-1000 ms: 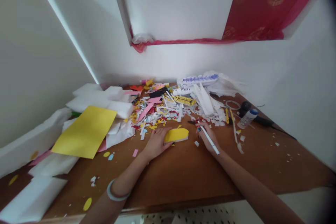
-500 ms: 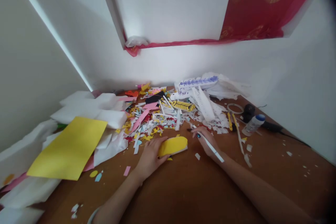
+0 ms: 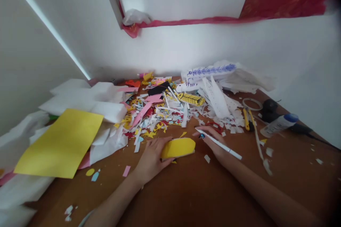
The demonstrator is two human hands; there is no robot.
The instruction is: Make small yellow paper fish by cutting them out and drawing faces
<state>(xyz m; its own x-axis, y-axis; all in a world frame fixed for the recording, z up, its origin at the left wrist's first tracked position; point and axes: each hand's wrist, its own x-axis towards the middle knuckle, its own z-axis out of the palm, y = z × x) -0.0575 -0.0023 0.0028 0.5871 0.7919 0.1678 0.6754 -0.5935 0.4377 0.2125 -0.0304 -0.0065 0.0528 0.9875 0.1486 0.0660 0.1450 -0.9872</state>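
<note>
My left hand point(image 3: 151, 156) rests on the brown table point(image 3: 186, 191) and grips the left end of a yellow foam oval point(image 3: 178, 147). To its right my right hand point(image 3: 214, 142) holds a white pen point(image 3: 220, 144) that lies across the fingers, tip pointing left toward the oval. A small gap separates the oval from the right hand. Both forearms reach in from the bottom edge.
A heap of coloured paper scraps point(image 3: 162, 113) lies behind the hands. A yellow sheet point(image 3: 61, 143) rests on white foam pieces point(image 3: 87, 99) at the left. At the right are a glue bottle point(image 3: 279, 124), a tape ring point(image 3: 252, 103), a yellow cutter point(image 3: 245, 118) and white cut-outs point(image 3: 213, 78).
The view has tipped down and drawn closer to the table. Both hands stay on the oval and the pen, almost unmoved.
</note>
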